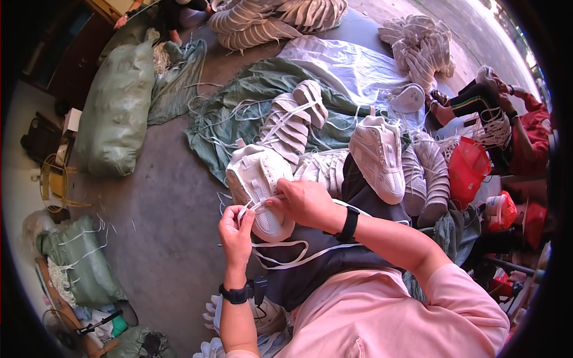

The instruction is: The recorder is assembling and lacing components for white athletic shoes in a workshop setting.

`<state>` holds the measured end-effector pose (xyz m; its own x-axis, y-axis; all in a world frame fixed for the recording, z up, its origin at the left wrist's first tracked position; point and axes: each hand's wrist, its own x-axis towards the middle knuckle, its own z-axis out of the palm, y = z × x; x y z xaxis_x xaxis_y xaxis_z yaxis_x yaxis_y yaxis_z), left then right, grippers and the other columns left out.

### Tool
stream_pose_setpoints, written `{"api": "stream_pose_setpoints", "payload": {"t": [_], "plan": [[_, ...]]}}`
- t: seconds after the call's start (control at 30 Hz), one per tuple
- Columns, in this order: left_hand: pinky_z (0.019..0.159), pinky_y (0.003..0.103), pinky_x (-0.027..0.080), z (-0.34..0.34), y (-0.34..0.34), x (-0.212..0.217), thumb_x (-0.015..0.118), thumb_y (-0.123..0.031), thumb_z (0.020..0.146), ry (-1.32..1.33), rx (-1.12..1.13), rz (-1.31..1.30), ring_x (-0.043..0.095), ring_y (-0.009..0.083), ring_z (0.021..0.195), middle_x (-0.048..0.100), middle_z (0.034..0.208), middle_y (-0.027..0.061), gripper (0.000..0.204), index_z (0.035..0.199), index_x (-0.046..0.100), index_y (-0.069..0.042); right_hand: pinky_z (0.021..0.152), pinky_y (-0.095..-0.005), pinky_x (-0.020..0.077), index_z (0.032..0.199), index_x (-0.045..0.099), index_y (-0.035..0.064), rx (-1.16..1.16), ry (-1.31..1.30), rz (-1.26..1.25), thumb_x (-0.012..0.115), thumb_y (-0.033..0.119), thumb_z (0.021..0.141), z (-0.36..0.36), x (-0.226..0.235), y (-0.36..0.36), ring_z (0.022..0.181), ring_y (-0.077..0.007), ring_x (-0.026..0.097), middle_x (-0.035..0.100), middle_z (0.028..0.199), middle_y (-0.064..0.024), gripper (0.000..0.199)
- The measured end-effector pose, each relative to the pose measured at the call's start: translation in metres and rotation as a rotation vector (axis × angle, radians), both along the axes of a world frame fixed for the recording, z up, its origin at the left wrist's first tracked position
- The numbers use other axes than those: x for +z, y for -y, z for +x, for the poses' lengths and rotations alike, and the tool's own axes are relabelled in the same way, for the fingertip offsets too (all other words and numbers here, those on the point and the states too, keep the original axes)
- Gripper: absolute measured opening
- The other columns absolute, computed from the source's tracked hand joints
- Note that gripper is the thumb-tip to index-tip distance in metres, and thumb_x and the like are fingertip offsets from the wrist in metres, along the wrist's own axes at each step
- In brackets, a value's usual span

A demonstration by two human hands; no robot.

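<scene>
A white sneaker (255, 173) rests on my lap, toe toward me. At its left front, my left hand (236, 231) pinches a white shoelace (285, 264), whose loose length loops across the dark cloth (322, 260) on my lap. Closed over the sneaker's lower eyelets, my right hand (305, 204) has thumb and finger together on the lace; the exact grip is partly hidden. A second white sneaker (378, 161) lies to the right on my knee, apart from both hands.
Rows of stacked shoe uppers (285, 126) lie ahead on a green sheet (218, 130). Large green sacks (116, 107) stand at left. A red bag (469, 173) sits at right, near a seated person in red (530, 134). More bundled uppers (418, 45) lie farther off.
</scene>
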<state>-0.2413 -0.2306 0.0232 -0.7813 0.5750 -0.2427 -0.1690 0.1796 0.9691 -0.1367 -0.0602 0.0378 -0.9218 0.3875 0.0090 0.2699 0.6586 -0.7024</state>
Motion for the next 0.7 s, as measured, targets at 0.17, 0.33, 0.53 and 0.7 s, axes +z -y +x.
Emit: {"api": "stream_pose_setpoints", "payload": {"t": [0.17,0.33,0.53,0.7], "plan": [[0.065,0.017,0.041,0.0,0.003,0.006,0.068,-0.009,0.087,0.099,0.015,-0.005,0.049,0.0025,0.073,0.056,0.081,-0.0028,0.014,0.092,0.057,0.0,0.058,-0.0451,0.0494,0.083,0.055,0.0027,0.001,0.056,-0.011,0.06,0.039,0.087,0.0,0.002,-0.002,0.067,-0.0355,0.064,0.064,0.069,-0.0169,0.037],[0.067,0.018,0.044,0.003,-0.009,0.006,0.068,-0.005,0.085,0.059,0.054,0.05,0.053,0.0035,0.072,0.059,0.082,-0.0002,0.015,0.095,0.059,0.002,0.058,-0.0454,0.0493,0.084,0.055,0.0024,-0.003,0.014,-0.021,0.06,0.04,0.087,0.002,-0.006,-0.004,0.068,-0.0361,0.064,0.064,0.07,-0.0173,0.038],[0.065,0.018,0.042,0.002,-0.012,0.014,0.066,-0.005,0.086,-0.069,-0.083,-0.176,0.052,0.0036,0.071,0.057,0.079,-0.002,0.013,0.093,0.057,0.001,0.057,-0.0451,0.0481,0.082,0.053,0.0028,-0.011,0.015,-0.008,0.064,0.034,0.085,0.003,-0.005,-0.006,0.067,-0.0363,0.064,0.064,0.072,-0.0167,0.034],[0.055,0.018,0.037,0.0,-0.007,0.004,0.065,-0.009,0.087,-0.038,-0.07,-0.109,0.044,0.0013,0.062,0.054,0.074,-0.0038,0.013,0.087,0.056,-0.001,0.057,-0.0453,0.0481,0.082,0.053,0.0025,0.0,0.003,-0.004,0.064,0.034,0.086,0.005,-0.004,-0.007,0.067,-0.0364,0.063,0.064,0.071,-0.0165,0.033]]}}
